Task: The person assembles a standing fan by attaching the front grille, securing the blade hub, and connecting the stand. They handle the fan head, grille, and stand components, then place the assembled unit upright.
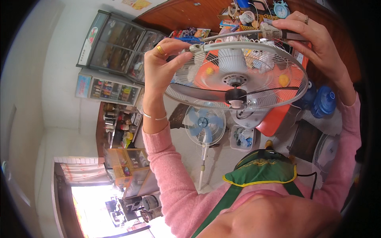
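Note:
In front of me is a fan head with a round wire guard (299, 67). Dark blades (198, 92) and a black hub (235, 97) show at its near side. My left hand (162, 59), with a gold ring, pinches a small metal clamp (196, 48) on the guard's rim. At the upper right my right hand (315, 39) grips the dark handle of a screwdriver-like tool (274, 33). Its long thin shaft points left toward the clamp; I cannot tell whether the tip touches it. Part of the tool lies just above the rim.
A standing fan with blue blades (203, 122) and a bin (242, 138) are below. An orange-topped table (274, 119) with clutter is behind the guard. Blue water jugs (324, 102) stand at right. Glass-door fridges (115, 43) and shelves (119, 123) line the left.

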`<move>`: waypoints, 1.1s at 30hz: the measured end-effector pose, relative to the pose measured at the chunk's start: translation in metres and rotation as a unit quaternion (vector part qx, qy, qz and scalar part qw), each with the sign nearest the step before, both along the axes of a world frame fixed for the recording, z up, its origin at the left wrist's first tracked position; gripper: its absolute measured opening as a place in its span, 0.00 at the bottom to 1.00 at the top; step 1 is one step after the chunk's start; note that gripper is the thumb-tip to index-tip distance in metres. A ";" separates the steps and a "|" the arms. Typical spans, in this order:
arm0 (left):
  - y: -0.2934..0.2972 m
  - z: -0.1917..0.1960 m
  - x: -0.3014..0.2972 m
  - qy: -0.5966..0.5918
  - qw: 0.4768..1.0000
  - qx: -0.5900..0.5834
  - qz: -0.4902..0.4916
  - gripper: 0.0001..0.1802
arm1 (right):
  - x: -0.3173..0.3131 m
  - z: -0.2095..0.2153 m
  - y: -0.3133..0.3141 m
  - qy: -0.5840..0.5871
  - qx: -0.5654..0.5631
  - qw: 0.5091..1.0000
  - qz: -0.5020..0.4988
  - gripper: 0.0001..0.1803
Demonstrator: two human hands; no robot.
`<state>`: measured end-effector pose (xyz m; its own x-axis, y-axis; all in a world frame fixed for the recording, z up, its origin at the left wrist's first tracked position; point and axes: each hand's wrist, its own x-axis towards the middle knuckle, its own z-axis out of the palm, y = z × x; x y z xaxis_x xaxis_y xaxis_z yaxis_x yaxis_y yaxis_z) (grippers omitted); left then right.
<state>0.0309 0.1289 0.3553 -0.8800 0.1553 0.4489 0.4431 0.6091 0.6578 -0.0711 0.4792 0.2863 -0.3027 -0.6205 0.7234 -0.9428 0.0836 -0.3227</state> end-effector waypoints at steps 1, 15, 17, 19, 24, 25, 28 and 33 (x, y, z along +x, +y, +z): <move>0.000 0.000 0.001 -0.007 1.000 0.010 0.002 0.10 | 0.000 0.003 -0.005 0.005 0.001 1.000 0.005 0.22; -0.004 0.002 0.007 -0.035 0.996 0.085 0.014 0.15 | -0.004 0.006 -0.019 0.108 -0.001 0.994 -0.016 0.24; -0.008 0.003 0.007 -0.043 0.995 0.087 0.009 0.13 | -0.006 0.005 -0.019 0.108 0.001 0.994 -0.013 0.24; -0.011 0.002 0.005 -0.032 0.996 0.081 -0.002 0.11 | -0.007 0.006 -0.019 0.120 0.002 0.993 -0.015 0.24; -0.013 -0.002 0.002 0.012 0.997 0.069 -0.019 0.09 | -0.007 0.012 -0.020 0.106 0.028 0.994 -0.017 0.25; -0.013 -0.003 0.002 0.017 0.998 0.057 -0.015 0.09 | -0.006 0.013 -0.020 0.096 0.033 0.995 -0.015 0.24; -0.012 -0.002 0.002 0.024 0.999 0.037 -0.007 0.09 | -0.006 0.015 -0.018 0.072 0.044 0.996 -0.014 0.22; -0.010 -0.003 0.004 0.018 0.999 0.051 0.003 0.08 | -0.010 0.019 -0.015 -0.004 0.070 0.997 0.019 0.19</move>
